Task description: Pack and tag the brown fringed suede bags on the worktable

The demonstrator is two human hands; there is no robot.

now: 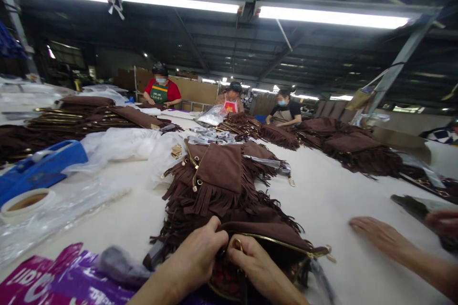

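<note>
In front of me a brown fringed bag point(268, 230) lies with its gold zipper pulled open, showing a dark, patterned lining. My left hand point(195, 253) is closed, pinching the rim of the bag's opening. Beside it, inside the mouth, my right hand point(259, 262) grips a gold-coloured metal clip point(237, 245) with a dark strap hanging below it. Just beyond, a second brown fringed bag point(220, 167) lies flat with gold zipper ends at its left. A strap end in a grey wrapping point(322, 279) hangs at the open bag's right side.
At left are a blue tape dispenser point(46, 167), a tape roll point(26, 205), clear plastic and a purple printed bag point(84, 276). Another person's hand point(386, 238) rests on the white table point(322, 200) at right. Brown bag piles point(358, 145) and several co-workers are farther back.
</note>
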